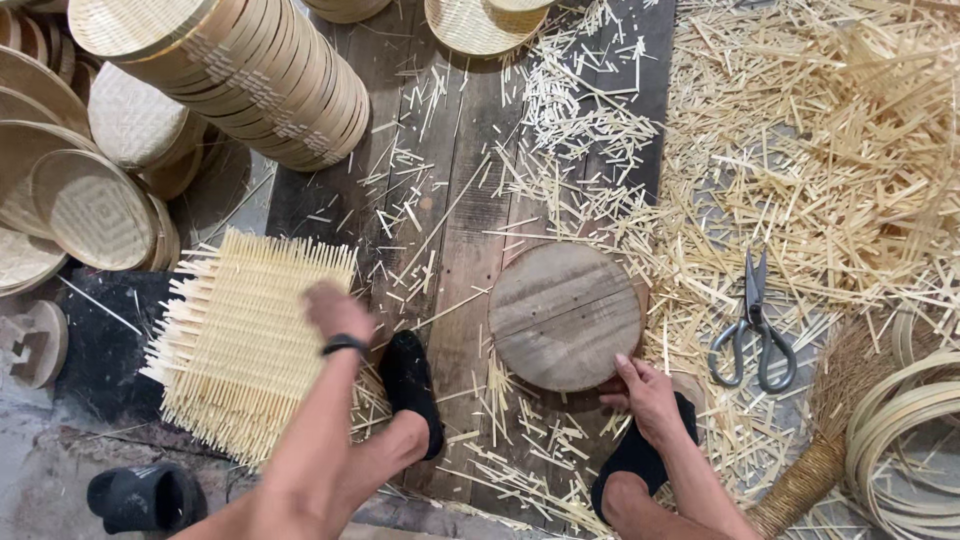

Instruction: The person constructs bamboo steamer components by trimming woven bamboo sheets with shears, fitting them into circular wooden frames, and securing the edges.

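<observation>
My left hand, with a black band at the wrist, rests on the right edge of a square woven bamboo mat with loose strip ends sticking out all round. My right hand grips the lower right rim of a round wooden board lying flat on the plank floor. Both my feet wear black socks, one between the mat and the board, the other under my right hand.
A leaning stack of round woven trays stands at the top left, with more trays beside it. Scissors lie right of the board amid heaps of bamboo offcuts. Bamboo hoops, a broom and a black sandal lie nearby.
</observation>
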